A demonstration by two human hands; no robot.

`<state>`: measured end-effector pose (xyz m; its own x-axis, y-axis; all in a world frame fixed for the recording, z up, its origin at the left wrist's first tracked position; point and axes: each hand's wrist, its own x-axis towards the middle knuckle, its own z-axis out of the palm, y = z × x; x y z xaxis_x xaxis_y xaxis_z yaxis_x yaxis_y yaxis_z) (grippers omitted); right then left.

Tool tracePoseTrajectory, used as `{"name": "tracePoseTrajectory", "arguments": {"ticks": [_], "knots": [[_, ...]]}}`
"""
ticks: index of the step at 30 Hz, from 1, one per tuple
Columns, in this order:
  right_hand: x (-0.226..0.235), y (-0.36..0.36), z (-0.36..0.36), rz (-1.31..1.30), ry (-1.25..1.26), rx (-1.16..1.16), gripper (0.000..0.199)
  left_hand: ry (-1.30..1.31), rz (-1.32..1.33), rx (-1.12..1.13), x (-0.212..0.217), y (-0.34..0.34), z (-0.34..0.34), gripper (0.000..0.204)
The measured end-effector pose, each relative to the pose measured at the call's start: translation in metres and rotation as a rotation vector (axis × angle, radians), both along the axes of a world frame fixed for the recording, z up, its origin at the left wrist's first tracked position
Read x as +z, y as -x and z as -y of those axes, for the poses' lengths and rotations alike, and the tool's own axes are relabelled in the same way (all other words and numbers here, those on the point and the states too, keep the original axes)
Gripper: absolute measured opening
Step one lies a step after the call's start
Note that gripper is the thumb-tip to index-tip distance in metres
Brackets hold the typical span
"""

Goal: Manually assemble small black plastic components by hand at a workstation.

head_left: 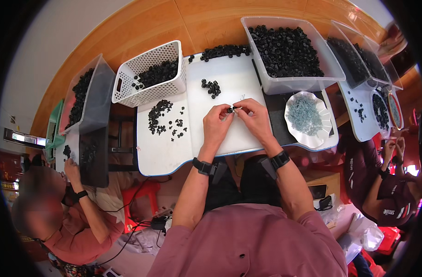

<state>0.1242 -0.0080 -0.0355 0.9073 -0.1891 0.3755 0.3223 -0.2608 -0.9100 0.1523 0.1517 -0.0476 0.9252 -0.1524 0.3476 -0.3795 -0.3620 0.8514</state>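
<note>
Over the middle of the white table (211,134) my two hands meet at the fingertips. My left hand (216,123) pinches a small black plastic part (230,110). Close against it, my right hand (254,119) has thumb and forefinger pressed together; what they hold, if anything, is too small to make out. Just beyond my hands lies a little cluster of black parts (211,87). To the left, several loose black pieces (161,115) are scattered on the table. On the right a white scalloped plate (328,124) holds a heap of thin blue-grey pins (304,114).
A white perforated basket (148,94) and a clear bin (294,83), both with black parts, stand at the back. More black parts (225,51) line the far edge. Co-workers sit at tables left (81,203) and right (381,184). A red stool (141,201) stands lower left.
</note>
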Motion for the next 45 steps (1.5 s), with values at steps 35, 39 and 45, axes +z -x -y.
{"name": "tracePoseTrajectory", "arguments": {"ticks": [35,39,45], "knots": [[-0.0030,0.0000,-0.0015,-0.064,0.076,-0.020,0.013,0.025,-0.149,-0.055,0.0030,0.0007,-0.0021,0.030],[-0.0051,-0.0009,-0.0005,-0.031,0.077,-0.008,0.013,0.003,-0.167,-0.042,0.0046,0.0016,-0.0013,0.029],[-0.0073,-0.0026,-0.0022,-0.014,0.078,0.000,0.012,-0.020,-0.128,-0.033,0.0011,0.0006,-0.0027,0.027]]}}
